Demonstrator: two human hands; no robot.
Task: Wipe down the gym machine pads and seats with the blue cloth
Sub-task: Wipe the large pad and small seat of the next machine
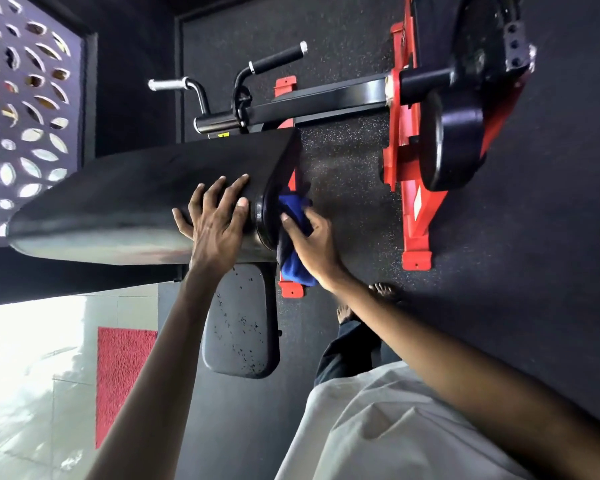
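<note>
Right hand (310, 242) presses blue cloth (293, 216) against pad (136, 195).

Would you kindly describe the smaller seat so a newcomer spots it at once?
Find the long black pad across the middle, under the left hand. Directly below it, beside the blue cloth, sits the small seat, the only pad with a pitted, flaking surface.

The long pad (146, 188) is hiding part of the blue cloth (297, 271), and the right hand (312, 244) is covering its middle, the fingertips sinking out of sight. The left forearm is crossing the edge of the seat (243, 327). The top edge is cutting off the red frame (414, 233). A yellow label (224, 135), perhaps a warning sticker, is peeking out, unreadable.
</note>
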